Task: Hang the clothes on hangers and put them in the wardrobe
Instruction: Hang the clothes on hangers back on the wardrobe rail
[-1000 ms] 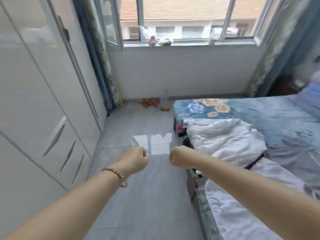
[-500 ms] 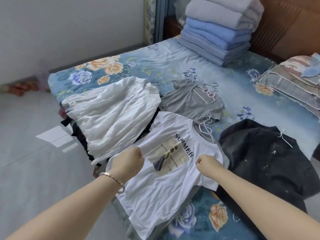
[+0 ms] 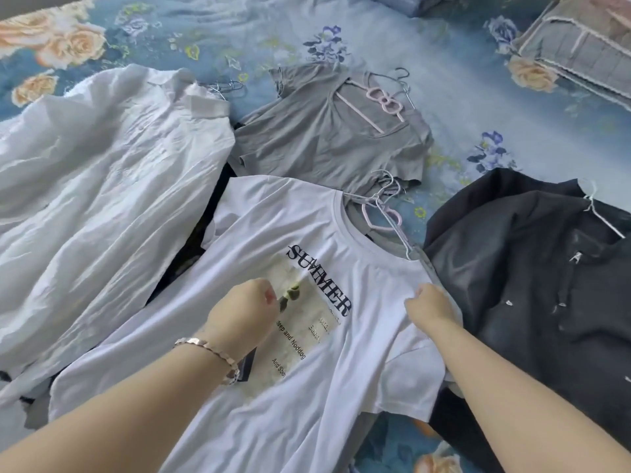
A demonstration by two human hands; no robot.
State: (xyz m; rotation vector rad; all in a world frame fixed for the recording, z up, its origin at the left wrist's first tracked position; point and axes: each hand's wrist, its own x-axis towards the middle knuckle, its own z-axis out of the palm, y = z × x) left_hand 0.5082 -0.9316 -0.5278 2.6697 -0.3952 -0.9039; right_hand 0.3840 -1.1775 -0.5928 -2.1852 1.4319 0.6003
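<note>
T-shirt (image 3: 273,233) in white bears the word "SUMMER".

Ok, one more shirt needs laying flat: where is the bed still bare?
Bare bedspread runs along the far side, beyond the white shirt and grey top, and in a patch right of the grey top, between jacket and pillow. The near side is crowded: white shirt, tee and jacket lie packed side by side.

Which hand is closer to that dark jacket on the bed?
Right. The right hand is at the shoulder of the white T-shirt, just beside the dark jacket; the left hand is over the shirt's print, farther away.
</note>
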